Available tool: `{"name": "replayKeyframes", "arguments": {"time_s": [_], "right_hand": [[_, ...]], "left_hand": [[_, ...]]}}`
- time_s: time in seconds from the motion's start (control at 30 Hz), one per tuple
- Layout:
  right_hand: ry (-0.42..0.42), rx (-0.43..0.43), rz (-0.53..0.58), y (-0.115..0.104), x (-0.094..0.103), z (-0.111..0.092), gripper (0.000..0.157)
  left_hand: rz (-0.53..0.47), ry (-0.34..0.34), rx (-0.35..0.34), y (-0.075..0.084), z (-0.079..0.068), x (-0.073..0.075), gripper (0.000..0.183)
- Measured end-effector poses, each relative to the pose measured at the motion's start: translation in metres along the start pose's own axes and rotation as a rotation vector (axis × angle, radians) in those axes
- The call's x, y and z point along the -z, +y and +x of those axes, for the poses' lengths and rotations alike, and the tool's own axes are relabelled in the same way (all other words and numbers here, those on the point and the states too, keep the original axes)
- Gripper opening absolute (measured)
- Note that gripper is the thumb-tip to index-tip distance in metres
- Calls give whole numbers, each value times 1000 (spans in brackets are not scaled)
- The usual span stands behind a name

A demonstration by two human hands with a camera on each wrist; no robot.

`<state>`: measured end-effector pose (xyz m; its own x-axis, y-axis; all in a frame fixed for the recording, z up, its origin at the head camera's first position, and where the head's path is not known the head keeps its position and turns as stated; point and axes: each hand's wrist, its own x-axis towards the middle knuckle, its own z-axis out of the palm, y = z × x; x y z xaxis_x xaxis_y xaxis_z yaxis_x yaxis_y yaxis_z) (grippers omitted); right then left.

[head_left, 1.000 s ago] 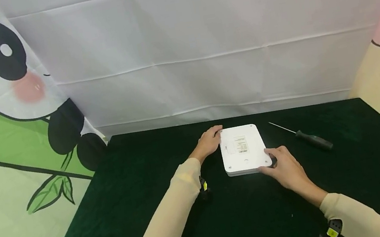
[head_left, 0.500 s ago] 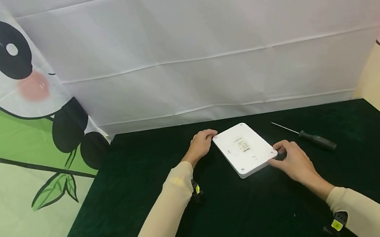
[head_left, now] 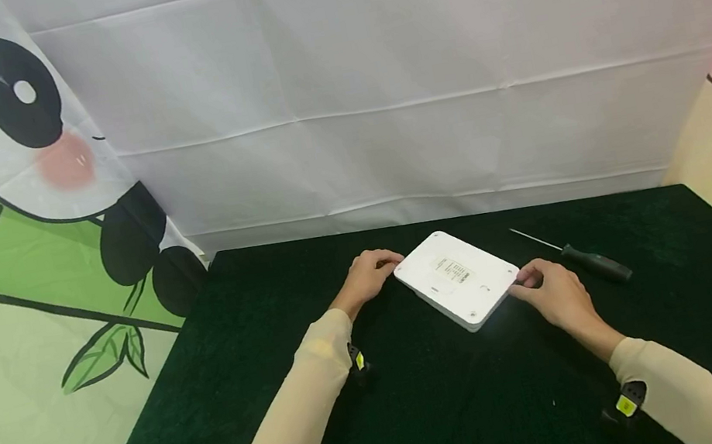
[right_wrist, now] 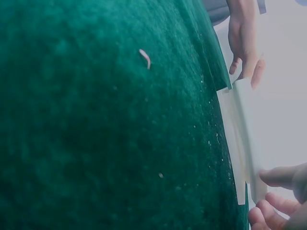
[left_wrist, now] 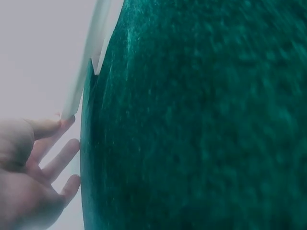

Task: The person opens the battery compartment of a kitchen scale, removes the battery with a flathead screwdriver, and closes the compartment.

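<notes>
A flat white square device [head_left: 459, 279] with a printed label and screws at its corners lies turned diagonally over the dark green cloth. My left hand [head_left: 365, 277] pinches its left corner; in the left wrist view the thumb and a finger of the left hand [left_wrist: 36, 167] meet at the end of the white edge. At the opposite corner, my right hand [head_left: 557, 294] holds on with thumb and fingers. The right wrist view shows the right thumb [right_wrist: 280, 176] against the device's edge [right_wrist: 247, 139], which has a thinner layer below its upper shell.
A screwdriver [head_left: 592, 262] with a dark handle lies just right of my right hand, its shaft pointing toward the back left. Green cloth [head_left: 444, 411] covers the table. A white curtain [head_left: 346, 161] hangs behind its far edge. A tiny pale scrap [right_wrist: 145, 58] lies on the cloth.
The white device has turned counterclockwise from nearly square-on to diagonal. My left hand has shifted left and slightly nearer, my right hand rightward. The screwdriver has stayed in place on the cloth.
</notes>
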<state>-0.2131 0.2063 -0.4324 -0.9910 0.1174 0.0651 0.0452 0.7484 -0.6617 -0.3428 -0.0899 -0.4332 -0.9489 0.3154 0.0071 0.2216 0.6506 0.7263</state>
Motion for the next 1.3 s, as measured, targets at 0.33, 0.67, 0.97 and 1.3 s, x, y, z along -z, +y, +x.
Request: {"name": "replayKeyframes", "arguments": {"time_s": [0.33,0.67,0.97,1.3], "right_hand": [[-18,43,-13,3,4,6,41],[-287,83,30,4,14,16,79],[-447,129,10,6,18,25,112],[-419,186,18,10,20,29,95]], "left_hand": [[8,-97,-49,-10,-8,12,19],[-72,-186,-48,-15,-22,18,16],[-124,-227,-114,-17,-29,15,27],[-21,-196,-63,-14,-35,9,42]]}}
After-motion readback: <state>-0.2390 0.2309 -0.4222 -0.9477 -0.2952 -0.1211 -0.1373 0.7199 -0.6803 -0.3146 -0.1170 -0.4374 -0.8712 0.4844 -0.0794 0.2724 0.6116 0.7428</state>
